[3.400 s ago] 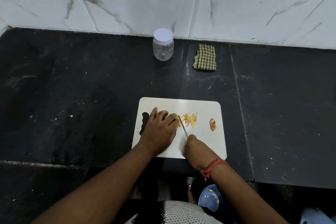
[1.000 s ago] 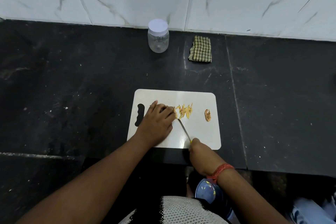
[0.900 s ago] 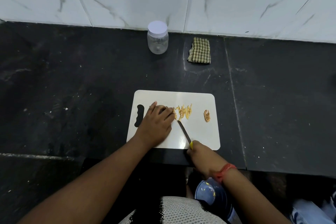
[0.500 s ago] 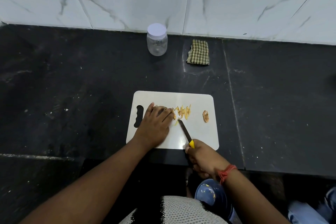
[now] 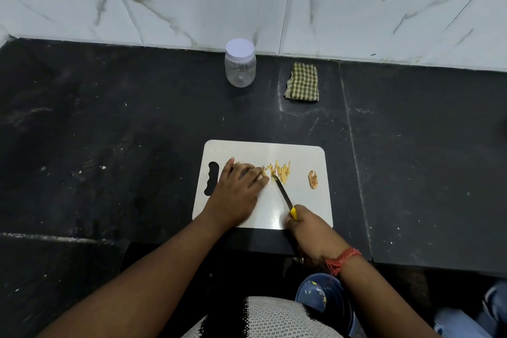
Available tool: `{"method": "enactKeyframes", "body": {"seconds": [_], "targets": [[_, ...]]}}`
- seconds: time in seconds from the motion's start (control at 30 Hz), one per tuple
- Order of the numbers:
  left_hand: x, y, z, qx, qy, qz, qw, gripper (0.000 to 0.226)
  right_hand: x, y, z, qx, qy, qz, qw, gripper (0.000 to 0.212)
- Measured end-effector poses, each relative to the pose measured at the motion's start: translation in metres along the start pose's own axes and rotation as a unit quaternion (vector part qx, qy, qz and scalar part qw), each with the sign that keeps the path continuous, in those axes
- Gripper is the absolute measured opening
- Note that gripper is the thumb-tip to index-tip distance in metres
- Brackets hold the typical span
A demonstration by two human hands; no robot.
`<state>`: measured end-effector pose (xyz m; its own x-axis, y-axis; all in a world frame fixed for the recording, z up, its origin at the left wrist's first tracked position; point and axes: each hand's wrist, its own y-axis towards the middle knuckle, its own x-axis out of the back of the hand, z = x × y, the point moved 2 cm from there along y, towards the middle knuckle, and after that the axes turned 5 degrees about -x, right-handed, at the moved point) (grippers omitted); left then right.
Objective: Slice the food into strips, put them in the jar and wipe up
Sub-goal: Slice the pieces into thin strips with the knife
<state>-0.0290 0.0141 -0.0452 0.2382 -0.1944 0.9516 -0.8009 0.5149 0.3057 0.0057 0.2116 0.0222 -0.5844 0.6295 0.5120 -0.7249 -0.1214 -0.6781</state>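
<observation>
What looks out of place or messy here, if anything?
Little. One brown scrap lies alone at the right of the board, apart from the strips. Pale specks dot the counter. The jar stands upright, lidded.

1. My left hand [image 5: 236, 189] lies flat on the white cutting board [image 5: 260, 151], fingers pressing down the uncut food [image 5: 242, 165].
2. My right hand [image 5: 310, 228] grips the yellow-handled knife [image 5: 284, 195], its tip at the cut strips [image 5: 281, 171].
3. A brown scrap [image 5: 313, 179] lies apart near the board's right edge.
4. On the black counter [image 5: 109, 132], by the wall, stand the lidded jar [image 5: 240, 63] and a folded checked cloth [image 5: 302, 82].
</observation>
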Motion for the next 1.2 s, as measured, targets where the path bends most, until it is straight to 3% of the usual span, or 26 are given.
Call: {"method": "enactKeyframes", "body": {"seconds": [0.23, 0.57, 0.93, 1.2], "targets": [[0.001, 0.000, 0.000, 0.009, 0.017, -0.009, 1.000, 0.026, 0.003, 0.008, 0.013, -0.008, -0.005, 0.008, 1.000, 0.020], [0.000, -0.001, 0.000, 0.011, 0.016, -0.016, 1.000, 0.030, 0.009, 0.028, 0.035, -0.010, -0.054, 0.005, 0.998, 0.019], [-0.003, -0.002, 0.000, 0.007, 0.000, -0.019, 1.000, 0.035, 0.000, 0.005, 0.022, 0.013, -0.068, 0.011, 0.998, 0.018], [-0.001, -0.003, 0.000, 0.009, -0.006, -0.001, 1.000, 0.033, 0.006, 0.003, 0.004, -0.017, -0.079, 0.017, 0.997, 0.016]]}}
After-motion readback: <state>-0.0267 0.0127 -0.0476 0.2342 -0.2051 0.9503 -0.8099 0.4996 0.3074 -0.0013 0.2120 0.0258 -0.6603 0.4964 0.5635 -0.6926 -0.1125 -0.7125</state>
